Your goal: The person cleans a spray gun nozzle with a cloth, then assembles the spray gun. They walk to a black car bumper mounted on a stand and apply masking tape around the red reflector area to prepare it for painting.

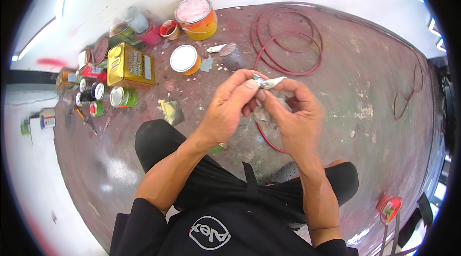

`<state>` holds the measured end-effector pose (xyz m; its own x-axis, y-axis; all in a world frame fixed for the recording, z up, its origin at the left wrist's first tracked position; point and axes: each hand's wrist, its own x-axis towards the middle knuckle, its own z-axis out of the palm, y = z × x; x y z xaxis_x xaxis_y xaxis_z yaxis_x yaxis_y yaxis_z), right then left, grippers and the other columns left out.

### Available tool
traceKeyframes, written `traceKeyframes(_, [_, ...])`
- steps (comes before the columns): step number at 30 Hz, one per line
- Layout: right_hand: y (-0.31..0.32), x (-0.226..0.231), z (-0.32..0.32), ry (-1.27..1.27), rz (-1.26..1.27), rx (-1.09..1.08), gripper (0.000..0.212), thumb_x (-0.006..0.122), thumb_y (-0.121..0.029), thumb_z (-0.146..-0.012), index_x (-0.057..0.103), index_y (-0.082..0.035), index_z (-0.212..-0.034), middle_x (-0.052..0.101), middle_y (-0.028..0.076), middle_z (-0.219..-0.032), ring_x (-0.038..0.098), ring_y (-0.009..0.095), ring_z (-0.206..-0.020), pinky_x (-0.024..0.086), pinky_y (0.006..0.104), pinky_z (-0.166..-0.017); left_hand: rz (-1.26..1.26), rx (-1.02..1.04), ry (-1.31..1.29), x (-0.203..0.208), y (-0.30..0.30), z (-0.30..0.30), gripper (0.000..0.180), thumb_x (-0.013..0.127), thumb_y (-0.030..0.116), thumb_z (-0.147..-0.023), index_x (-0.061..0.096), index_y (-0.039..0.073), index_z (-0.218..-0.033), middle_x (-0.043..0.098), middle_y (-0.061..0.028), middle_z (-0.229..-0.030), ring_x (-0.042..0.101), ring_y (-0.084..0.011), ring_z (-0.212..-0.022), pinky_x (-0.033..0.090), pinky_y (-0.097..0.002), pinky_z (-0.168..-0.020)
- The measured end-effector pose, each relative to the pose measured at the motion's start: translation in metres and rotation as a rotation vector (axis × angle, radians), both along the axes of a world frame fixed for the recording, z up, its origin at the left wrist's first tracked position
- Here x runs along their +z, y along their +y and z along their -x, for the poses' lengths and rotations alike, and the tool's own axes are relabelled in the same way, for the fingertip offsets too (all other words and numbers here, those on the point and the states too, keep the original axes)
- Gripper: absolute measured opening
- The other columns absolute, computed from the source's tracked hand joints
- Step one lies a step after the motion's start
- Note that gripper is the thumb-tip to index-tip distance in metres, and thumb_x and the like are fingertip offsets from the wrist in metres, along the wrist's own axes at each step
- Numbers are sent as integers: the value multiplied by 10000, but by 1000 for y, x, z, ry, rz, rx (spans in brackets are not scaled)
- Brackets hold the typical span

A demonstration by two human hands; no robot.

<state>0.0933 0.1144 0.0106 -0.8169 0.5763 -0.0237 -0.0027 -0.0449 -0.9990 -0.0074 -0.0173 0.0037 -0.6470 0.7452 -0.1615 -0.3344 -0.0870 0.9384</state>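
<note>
Where two bare hands meet above black trousers (204,179), one small silver metal piece (257,80) sits pinched between the thumb and fingers of the left hand (222,114). Right hand (300,116): fingers narrow, holding one crumpled white cloth (274,82) up against the piece. On the floor (379,145): one red hose (263,137), partly coiled; one yellow rectangular can (126,67); one yellow-and-orange pail (200,28), lidded; one white-lidded tin (184,59); one silver-lidded green tin (126,97); one grey cylindrical can (232,57).
</note>
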Motion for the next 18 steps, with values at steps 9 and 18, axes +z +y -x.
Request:
traceKeyframes(9, [1, -6, 6, 89, -503, -52, 266, 828, -27, -881, 742, -18, -1133, 724, 76, -964, 697, 174, -823, 557, 310, -704, -15, 11, -42, -5, 2, 2, 336, 450, 269, -1121, 628, 35, -1284, 585, 38, -919, 500, -28, -762, 410, -208, -652])
traceKeyframes(18, [8, -6, 8, 122, -740, 94, 235, 751, 34, -863, 731, -8, -1094, 670, 121, -1046, 669, 244, -906, 552, 360, -721, 74, 24, 109, -9, 1, 5, 311, 457, 226, -1106, 636, 31, -1270, 611, 24, -975, 495, -42, -763, 420, -214, -680])
